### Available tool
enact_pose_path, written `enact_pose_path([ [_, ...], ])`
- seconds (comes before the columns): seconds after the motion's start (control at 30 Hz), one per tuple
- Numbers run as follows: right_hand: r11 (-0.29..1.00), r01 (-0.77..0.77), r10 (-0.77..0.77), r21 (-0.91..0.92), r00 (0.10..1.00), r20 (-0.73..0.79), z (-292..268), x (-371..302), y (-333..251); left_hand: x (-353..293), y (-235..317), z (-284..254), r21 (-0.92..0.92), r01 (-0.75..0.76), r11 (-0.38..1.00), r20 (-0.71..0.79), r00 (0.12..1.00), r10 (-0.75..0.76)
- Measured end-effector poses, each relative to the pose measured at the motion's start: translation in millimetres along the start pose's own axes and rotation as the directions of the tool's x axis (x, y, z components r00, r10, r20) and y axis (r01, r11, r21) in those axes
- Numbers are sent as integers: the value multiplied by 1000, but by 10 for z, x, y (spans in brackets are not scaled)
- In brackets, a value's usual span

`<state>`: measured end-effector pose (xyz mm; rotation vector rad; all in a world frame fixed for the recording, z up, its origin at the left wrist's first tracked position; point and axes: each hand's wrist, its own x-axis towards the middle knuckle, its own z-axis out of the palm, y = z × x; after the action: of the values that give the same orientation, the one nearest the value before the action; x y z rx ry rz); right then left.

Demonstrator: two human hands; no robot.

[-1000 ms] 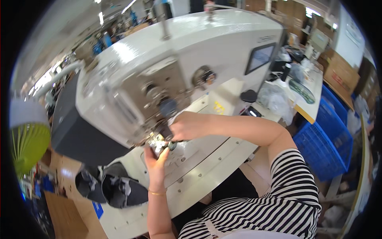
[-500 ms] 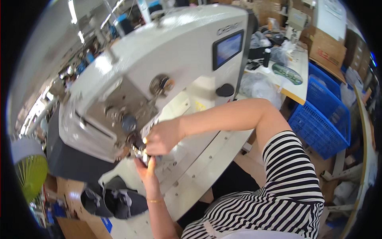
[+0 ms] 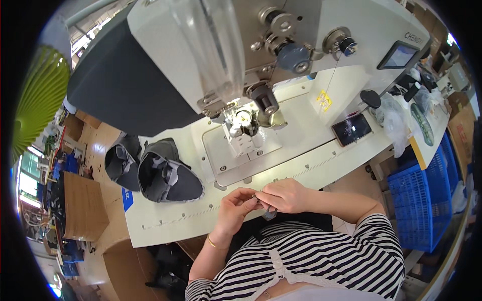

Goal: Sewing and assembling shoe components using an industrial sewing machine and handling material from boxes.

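My left hand [image 3: 235, 209] and my right hand [image 3: 286, 195] meet at the table's front edge, close to my striped shirt. Both have their fingers pinched together around a small dark grey piece [image 3: 270, 215], mostly covered by the fingers, so its kind does not show. Behind them stands a large white sewing machine [image 3: 175, 25], with a lit stitching area [image 3: 243, 120] above its metal plate. To the left, two dark grey shoe uppers [image 3: 173, 175] lie side by side on the white table [image 3: 165, 226]; neither hand touches them.
A phone [image 3: 351, 129] lies on the machine bed at the right. Beyond it are clear plastic bags [image 3: 394, 118] and a side table with a wooden edge. Blue plastic crates [image 3: 419, 200] stand below. A cardboard box [image 3: 85, 205] and a green fan [image 3: 40, 98] are at the left.
Both hands have come away from the machine's stitching area, back and down to the table's front edge. The view has tilted downward, showing the phone and more of the table.
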<state>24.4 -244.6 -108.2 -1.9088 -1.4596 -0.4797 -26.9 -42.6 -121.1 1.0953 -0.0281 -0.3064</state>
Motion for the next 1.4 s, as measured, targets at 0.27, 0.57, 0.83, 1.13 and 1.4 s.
enact_pose_path([
  [0.27, 785, -333, 226, 523, 939, 259, -24, -31, -18, 4, -35, -217, -224, 395, 891, 329, 891, -312],
  [0.57, 222, -662, 762, 716, 576, 297, -4, -40, -56, 11, -180, -135, 614, -233, 754, -144, 906, 397],
  [0.83, 245, -648, 778, 721, 575, 253, 108, 0, -103, -114, -176, -309, 989, -145, -32, 121, 663, 739],
  [1.13, 579, -721, 458, 380, 674, 580, 11, 97, -230, -396, -82, -58, 207, -66, 976, 138, 990, 38],
  [1.4, 750, -655, 655, -90, 718, 234, 90, -66, 53, -155, -287, -162, 437, -8, 899, -138, 988, 76],
])
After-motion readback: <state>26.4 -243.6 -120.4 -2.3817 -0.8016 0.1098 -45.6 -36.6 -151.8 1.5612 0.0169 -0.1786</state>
